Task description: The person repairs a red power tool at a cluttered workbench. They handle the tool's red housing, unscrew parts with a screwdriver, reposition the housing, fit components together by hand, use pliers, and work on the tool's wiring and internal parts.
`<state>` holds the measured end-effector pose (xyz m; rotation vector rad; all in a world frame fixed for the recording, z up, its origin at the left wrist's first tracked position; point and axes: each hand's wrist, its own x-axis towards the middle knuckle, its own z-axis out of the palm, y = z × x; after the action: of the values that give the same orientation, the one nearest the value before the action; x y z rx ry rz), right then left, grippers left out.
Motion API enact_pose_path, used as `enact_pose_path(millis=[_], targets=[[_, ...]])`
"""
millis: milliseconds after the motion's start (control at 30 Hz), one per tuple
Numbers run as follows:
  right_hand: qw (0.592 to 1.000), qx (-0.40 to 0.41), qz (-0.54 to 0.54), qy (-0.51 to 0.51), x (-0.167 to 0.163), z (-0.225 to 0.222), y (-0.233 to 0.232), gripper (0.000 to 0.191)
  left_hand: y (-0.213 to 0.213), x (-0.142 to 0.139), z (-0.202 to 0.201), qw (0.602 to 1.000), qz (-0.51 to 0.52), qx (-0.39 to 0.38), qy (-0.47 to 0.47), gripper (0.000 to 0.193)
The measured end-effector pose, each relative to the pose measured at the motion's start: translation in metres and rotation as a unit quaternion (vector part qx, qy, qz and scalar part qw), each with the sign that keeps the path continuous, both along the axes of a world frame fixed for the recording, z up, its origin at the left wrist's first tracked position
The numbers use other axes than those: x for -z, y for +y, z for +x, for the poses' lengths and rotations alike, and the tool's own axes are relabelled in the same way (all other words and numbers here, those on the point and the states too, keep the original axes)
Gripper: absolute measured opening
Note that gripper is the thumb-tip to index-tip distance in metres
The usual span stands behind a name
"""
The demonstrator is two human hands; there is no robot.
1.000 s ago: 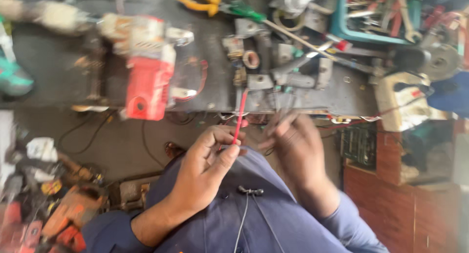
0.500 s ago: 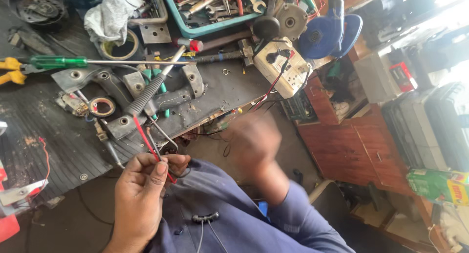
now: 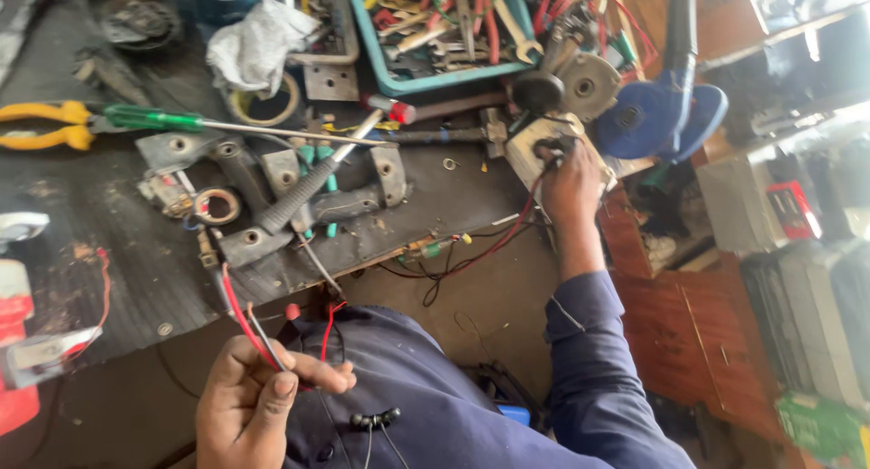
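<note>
My left hand (image 3: 258,401) is low in front of my lap, pinching a red wire and a black wire (image 3: 243,322) that run up toward the dark workbench (image 3: 118,251). My right hand (image 3: 569,181) is stretched out to the right end of the bench, fingers on a pale square socket box (image 3: 535,147) with a red and black cable trailing from it. Whether the fingers grip the box or only touch it is unclear. My blue sleeve (image 3: 598,369) and blue clothing fill the bottom of the view.
A teal tray (image 3: 435,34) of pliers and wrenches stands at the back. A green-handled screwdriver (image 3: 181,122), yellow pliers (image 3: 41,125), a hammer (image 3: 317,183), tape rolls and metal brackets litter the bench. A blue blower (image 3: 666,116) sits right, a red power tool (image 3: 18,342) at left.
My right hand has left my lap and reached out to the socket box at the bench's right end. My left hand keeps hold of the wires. My head has turned slightly.
</note>
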<state>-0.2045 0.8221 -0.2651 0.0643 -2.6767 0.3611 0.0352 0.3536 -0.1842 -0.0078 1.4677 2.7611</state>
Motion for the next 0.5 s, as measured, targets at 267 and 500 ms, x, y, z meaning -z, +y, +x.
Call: enact_pose_path(millis=[267,500], targets=[[0.993,-0.017,0.045,0.107,-0.041,0.048,-0.085,0.042,-0.016,-0.019,-0.020,0.991,-0.019,0.025,-0.132,0.026],[0.919,-0.347,-0.177,0.066,-0.096,0.154,-0.298,0.016,-0.024,-0.003,-0.014,0.979,-0.169,-0.027,-0.108,0.023]])
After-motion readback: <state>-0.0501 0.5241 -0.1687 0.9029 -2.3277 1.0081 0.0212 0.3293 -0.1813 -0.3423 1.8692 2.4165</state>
